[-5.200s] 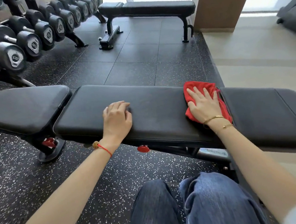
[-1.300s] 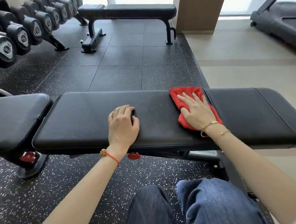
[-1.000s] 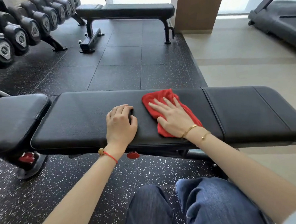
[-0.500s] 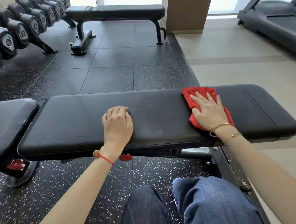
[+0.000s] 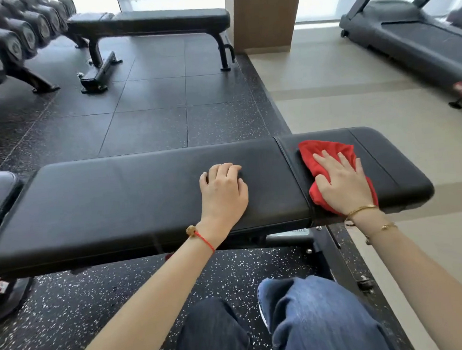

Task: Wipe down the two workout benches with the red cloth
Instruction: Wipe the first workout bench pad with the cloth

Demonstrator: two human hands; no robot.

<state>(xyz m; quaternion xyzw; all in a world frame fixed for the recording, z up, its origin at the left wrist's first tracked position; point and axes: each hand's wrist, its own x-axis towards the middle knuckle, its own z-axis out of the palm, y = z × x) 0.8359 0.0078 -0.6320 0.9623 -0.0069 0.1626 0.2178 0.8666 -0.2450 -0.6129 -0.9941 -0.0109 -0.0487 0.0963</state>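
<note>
A black padded workout bench (image 5: 117, 198) runs across the view in front of me. The red cloth (image 5: 323, 153) lies on its right end pad, just past the seam. My right hand (image 5: 341, 181) presses flat on the cloth with straight fingers. My left hand (image 5: 222, 191) rests on the long pad left of the seam, fingers loosely curled, holding nothing. A second black flat bench (image 5: 161, 19) stands on the far side of the dark floor tiles.
A rack of black dumbbells (image 5: 13, 39) lines the far left. A wooden pillar (image 5: 266, 15) stands behind the far bench. A treadmill (image 5: 419, 39) sits at the right on the pale floor. My jeans-clad knees (image 5: 301, 322) are below the bench.
My right hand has slid the red cloth rightwards over the seam onto the end pad. My left hand has stayed on the long pad. The view has shifted to the right.
</note>
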